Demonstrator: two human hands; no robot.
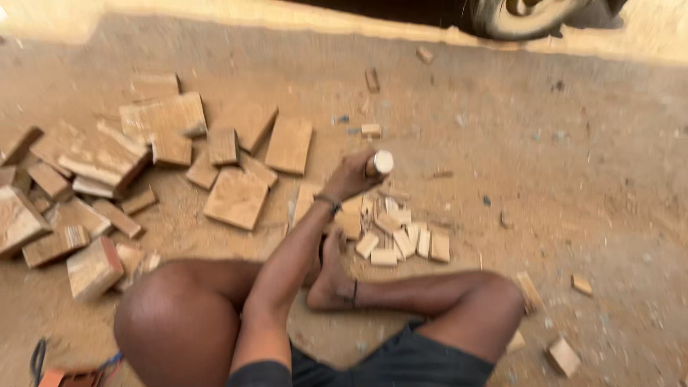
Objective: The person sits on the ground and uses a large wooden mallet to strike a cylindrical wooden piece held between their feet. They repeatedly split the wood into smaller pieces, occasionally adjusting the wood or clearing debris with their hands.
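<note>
Bare sandy ground (559, 186) outdoors, strewn with tan wooden blocks (236, 197), a vehicle tyre (527, 14) at the far edge. The left hand (355, 175) has its fingers (367, 166) wrapped tight around a short pale cylindrical wooden peg (382, 162), whose long axis points right, flat end just beyond the fingers. Small cut wood pieces (398, 240) lie below.

Packages: none were in view.
Labels: none showed on anything in the scene.
Signs: none stood anywhere in the picture.
Screens: none were present.
</note>
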